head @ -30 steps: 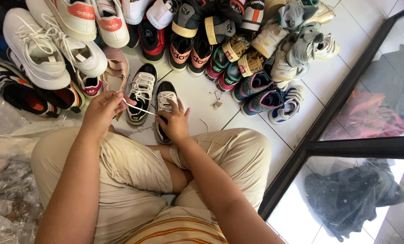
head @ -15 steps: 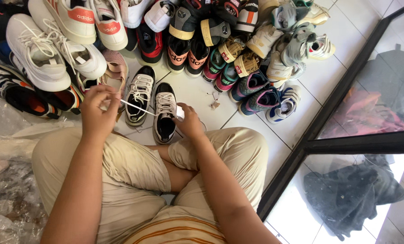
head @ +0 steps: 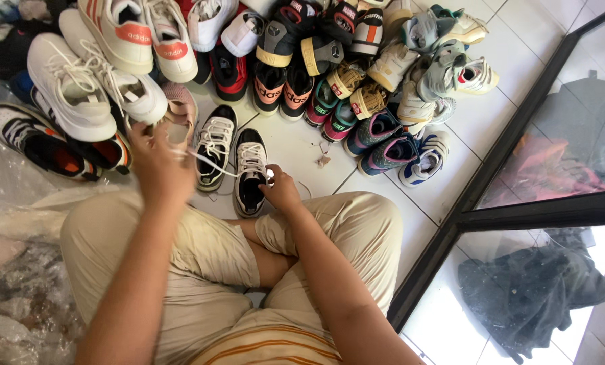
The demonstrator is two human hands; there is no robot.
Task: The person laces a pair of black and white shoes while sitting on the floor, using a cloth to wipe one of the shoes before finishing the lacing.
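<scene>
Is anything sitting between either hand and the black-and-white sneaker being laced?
Nothing visible. The right hand touches the near black-and-white sneaker at its laces, and the left hand holds the white lace pulled out to the side. Its twin sneaker lies alongside under the lace.

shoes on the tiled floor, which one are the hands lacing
The black-and-white sneaker nearest the crossed legs, right of its mate: the right hand touches its laces, and the left hand pulls its white lace taut.
</scene>
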